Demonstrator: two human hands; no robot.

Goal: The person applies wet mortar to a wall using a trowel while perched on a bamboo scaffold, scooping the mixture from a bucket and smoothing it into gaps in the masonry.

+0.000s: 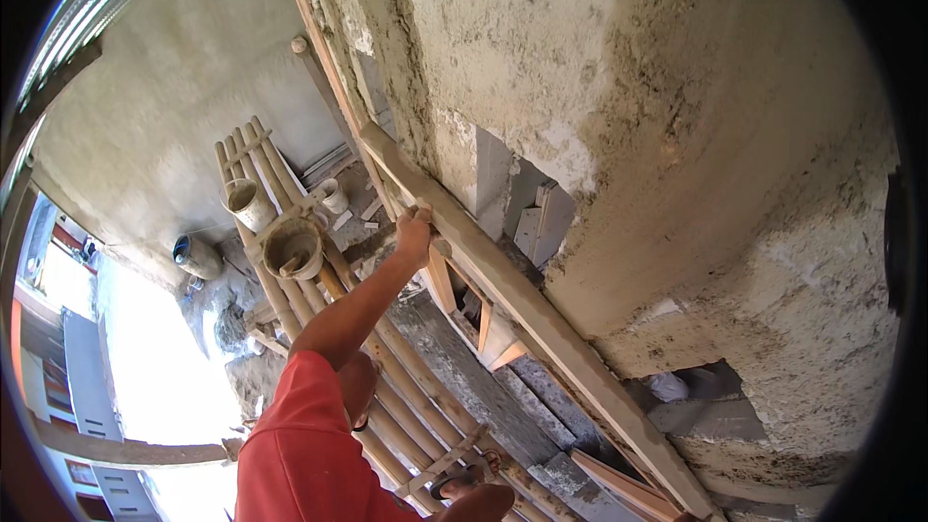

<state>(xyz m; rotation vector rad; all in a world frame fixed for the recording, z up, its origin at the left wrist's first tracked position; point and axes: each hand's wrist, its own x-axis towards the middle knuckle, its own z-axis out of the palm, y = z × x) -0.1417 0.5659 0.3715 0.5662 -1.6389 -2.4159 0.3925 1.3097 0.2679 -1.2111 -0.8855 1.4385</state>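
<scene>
A long wooden board [541, 314], coated with mortar, runs slantwise along the plastered wall [715, 174]. My left hand [414, 235] is closed around the edge of this board, near its upper end, with the arm stretched out in a red sleeve. Of my right arm, bare skin shows at the bottom edge. A sliver of skin, perhaps my right hand [684, 518], appears by the board's lower end; its fingers are cut off by the picture's edge. Wet-looking plaster covers part of the wall, and two openings break it beside the board.
A bamboo platform [396, 367] lies below me, my foot [454, 485] on it. On it stand a mortar-stained bucket [280, 269] with something inside and a pale bucket [249, 205]. A smaller white bucket [334, 195] and a dark drum [196, 257] are on the ground.
</scene>
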